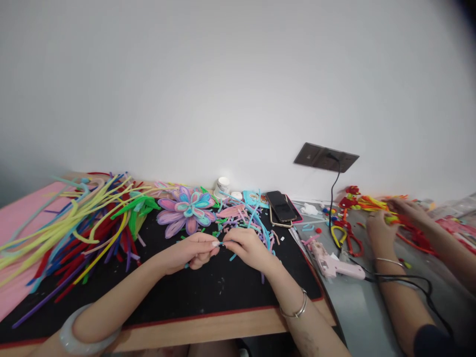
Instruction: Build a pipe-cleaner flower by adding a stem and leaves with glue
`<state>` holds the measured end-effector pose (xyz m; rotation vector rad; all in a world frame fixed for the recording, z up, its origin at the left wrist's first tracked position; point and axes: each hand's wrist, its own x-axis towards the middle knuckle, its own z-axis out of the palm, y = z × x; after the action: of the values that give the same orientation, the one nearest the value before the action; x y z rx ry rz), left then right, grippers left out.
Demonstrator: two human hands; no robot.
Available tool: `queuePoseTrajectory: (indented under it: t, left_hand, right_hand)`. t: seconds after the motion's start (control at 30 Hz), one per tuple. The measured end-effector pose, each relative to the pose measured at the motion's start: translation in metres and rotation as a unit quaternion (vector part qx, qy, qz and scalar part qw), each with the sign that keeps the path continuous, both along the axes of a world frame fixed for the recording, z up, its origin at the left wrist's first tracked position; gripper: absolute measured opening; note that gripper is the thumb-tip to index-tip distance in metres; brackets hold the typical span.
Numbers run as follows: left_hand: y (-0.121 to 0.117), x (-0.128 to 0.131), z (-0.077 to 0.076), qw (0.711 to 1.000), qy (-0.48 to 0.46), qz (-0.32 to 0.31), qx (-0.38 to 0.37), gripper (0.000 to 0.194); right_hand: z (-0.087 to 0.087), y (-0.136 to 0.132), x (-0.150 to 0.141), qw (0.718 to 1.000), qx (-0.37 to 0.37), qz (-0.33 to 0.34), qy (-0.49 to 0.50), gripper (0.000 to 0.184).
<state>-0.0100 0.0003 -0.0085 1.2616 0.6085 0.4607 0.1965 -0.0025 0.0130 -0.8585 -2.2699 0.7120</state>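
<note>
Over the black mat [223, 292], my left hand [193, 252] and my right hand [248, 249] meet fingertip to fingertip. Both pinch a short blue pipe cleaner [222, 244], of which only a small piece shows between the fingers. A bit of blue also peeks out below my left hand. Just behind my hands lies a large pipe-cleaner flower [191, 210] with purple, pink and blue petals. Beside it, behind my right hand, is a heap of cut pipe-cleaner pieces [241, 218] in blue, pink and purple.
Long pipe cleaners [89, 218] in many colours pile up at left. A paper cup [222, 185] and a black phone [281, 206] stand and lie along the back. At right are a pink glue gun [336, 265], yellow-handled pliers [339, 235], a black cord and a co-worker's hands [383, 225].
</note>
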Motion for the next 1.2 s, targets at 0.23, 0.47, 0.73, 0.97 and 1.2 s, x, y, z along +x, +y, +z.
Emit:
queuePoseTrajectory:
  t: [0.23, 0.47, 0.73, 0.97, 1.2]
  left_hand:
    - [-0.005, 0.005, -0.007, 0.825, 0.222, 0.111, 0.508, 0.03]
    - [-0.001, 0.007, -0.008, 0.926, 0.142, 0.14, 0.319, 0.034]
    - [0.002, 0.007, -0.009, 0.989, -0.044, 0.111, -0.087, 0.03]
    - [-0.001, 0.008, -0.005, 0.987, 0.062, 0.113, 0.094, 0.035]
    - [-0.005, 0.003, -0.011, 0.743, 0.216, 0.158, 0.614, 0.031]
  right_hand:
    - [-0.021, 0.004, -0.008, 0.894, -0.413, -0.055, 0.163, 0.031]
    - [-0.014, 0.01, -0.001, 0.954, -0.252, -0.07, 0.148, 0.017]
    - [-0.017, 0.009, 0.006, 0.992, 0.124, -0.03, -0.02, 0.019]
    - [-0.019, 0.005, -0.002, 0.998, -0.001, -0.062, 0.023, 0.029]
    - [-0.023, 0.004, -0.012, 0.833, -0.502, -0.035, 0.232, 0.031]
